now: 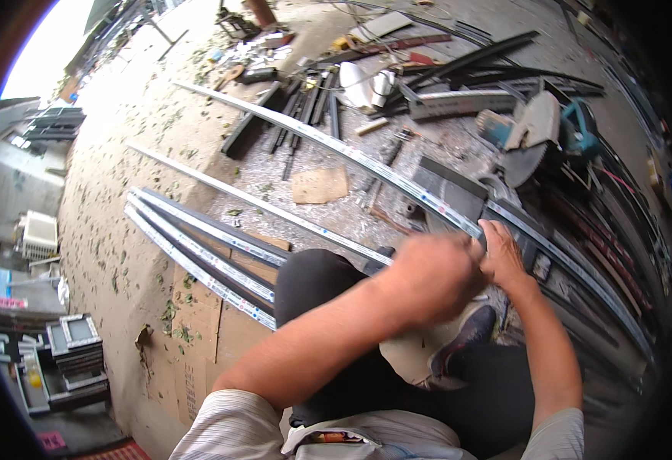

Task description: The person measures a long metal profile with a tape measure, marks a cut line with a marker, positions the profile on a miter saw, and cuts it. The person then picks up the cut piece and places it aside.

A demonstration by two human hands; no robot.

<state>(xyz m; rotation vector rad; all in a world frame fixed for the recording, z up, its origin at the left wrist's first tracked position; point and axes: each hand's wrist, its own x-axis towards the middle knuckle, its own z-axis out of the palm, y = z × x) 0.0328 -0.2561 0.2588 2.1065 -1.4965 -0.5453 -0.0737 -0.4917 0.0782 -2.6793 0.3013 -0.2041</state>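
Observation:
A long metal profile (pixel 336 146) with a labelled film strip runs from the far left down to my hands. At its near end my right hand (pixel 502 251) is closed, fingers wrapped around that end. Crossing in front of my body, my left hand (pixel 437 276) is next to the same end, smeared by motion; its fingers are hidden, so I cannot tell what it holds. A second, thinner profile (pixel 267 205) lies to the left, its near end by my left forearm. Several more film-covered profiles (pixel 205 257) rest beside my knee.
To the right stands a cutting saw with a round blade (pixel 526 162) and teal housing (pixel 579 130). Dark bars (pixel 474 57) and offcuts litter the far floor, with a cardboard piece (pixel 320 185) among metal shavings. More long profiles (pixel 581 268) lie at right; stacked frames (pixel 75 345) at left.

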